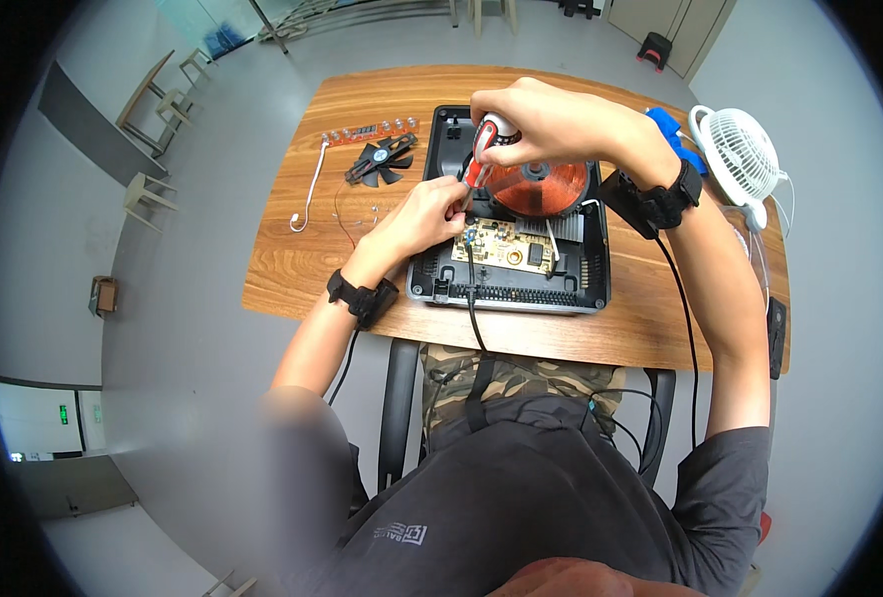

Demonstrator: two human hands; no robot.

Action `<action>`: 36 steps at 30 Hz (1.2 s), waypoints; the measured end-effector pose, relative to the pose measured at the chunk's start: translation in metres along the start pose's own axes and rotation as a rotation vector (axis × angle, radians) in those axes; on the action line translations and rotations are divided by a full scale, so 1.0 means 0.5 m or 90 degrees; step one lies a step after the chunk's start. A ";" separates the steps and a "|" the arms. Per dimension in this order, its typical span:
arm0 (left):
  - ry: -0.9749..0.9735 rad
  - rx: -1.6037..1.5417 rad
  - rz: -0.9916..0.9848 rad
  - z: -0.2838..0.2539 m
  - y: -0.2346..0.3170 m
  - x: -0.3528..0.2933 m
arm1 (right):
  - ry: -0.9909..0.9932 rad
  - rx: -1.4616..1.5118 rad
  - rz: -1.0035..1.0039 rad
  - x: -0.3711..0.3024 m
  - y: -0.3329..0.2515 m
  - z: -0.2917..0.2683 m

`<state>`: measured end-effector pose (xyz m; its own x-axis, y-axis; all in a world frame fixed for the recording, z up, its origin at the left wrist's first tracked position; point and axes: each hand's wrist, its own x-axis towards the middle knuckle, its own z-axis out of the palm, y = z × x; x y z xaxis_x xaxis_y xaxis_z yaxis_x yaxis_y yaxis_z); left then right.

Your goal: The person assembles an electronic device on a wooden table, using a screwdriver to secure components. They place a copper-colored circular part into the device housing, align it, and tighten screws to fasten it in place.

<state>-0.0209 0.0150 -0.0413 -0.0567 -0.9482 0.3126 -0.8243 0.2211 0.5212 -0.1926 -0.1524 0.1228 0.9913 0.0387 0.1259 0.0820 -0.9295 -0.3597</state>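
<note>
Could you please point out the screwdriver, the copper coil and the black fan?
Screwdriver (476,174): head view, red part of handle.
Copper coil (549,193): head view, its windings.
Black fan (381,156): head view, its hub.

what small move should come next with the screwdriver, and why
Probably a slight twist of the screwdriver, guided by the left hand: the right hand grips its handle, it points down near the circuit board's upper-left corner, and the left fingers bunch around its lower end. Whether it meets a screw is hidden.
</note>
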 end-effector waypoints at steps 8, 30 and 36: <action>0.001 -0.043 -0.030 0.009 -0.001 0.002 | 0.009 0.003 -0.033 0.005 0.018 0.021; -0.013 0.047 -0.036 -0.025 0.028 -0.013 | 0.016 0.002 -0.051 -0.004 -0.005 0.001; 0.040 0.087 -0.104 -0.002 0.022 -0.065 | 0.031 0.000 -0.021 -0.015 0.004 -0.012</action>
<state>-0.0277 0.0487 -0.0450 0.1153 -0.9520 0.2834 -0.8889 0.0284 0.4573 -0.2007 -0.1567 0.1269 0.9817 0.0520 0.1832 0.1153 -0.9277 -0.3551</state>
